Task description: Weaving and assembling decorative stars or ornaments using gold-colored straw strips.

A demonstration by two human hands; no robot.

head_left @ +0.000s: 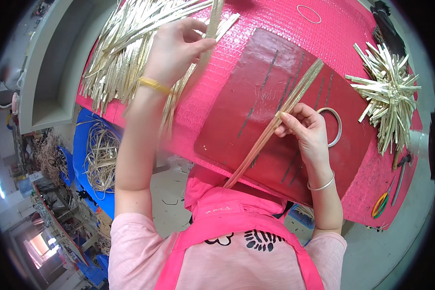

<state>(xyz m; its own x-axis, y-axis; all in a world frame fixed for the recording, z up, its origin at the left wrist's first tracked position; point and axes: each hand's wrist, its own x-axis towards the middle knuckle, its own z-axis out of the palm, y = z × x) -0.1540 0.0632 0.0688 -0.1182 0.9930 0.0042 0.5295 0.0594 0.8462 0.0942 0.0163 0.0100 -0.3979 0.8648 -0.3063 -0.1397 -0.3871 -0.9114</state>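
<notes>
The right hand (308,126) was closed in a pinch on a small bundle of pale straw strips (275,126), thumb and fingertips gripping it near its middle. That bundle lay slantwise across the dark red board (237,130), its upper end reaching toward the board's far right edge and its lower end running off the board's near edge toward the person's pink apron (237,212). A thin silver bangle (322,185) sat on the right wrist. Just beside the right hand, touching its knuckles from behind, a white ring (338,126) lay flat on the board.

The left hand (176,48) was raised over the far left part of the pink textured table cover (333,34), its fingers closed around 1 long golden strip (209,38) that stood out of the large heap of golden strips (125,43). A yellow band (153,85) circled the left wrist. The heap spread over the table's far left corner and hung over its left edge.

Near the table's right edge lay a star-shaped woven bundle of strips (389,94), well apart from both hands. At the near right corner lay a tool with yellow and green handles (381,205). A thin loop (309,14) rested at the far edge. Below the table's left edge, coils of cane (100,154) lay on a blue sheet (82,140).
</notes>
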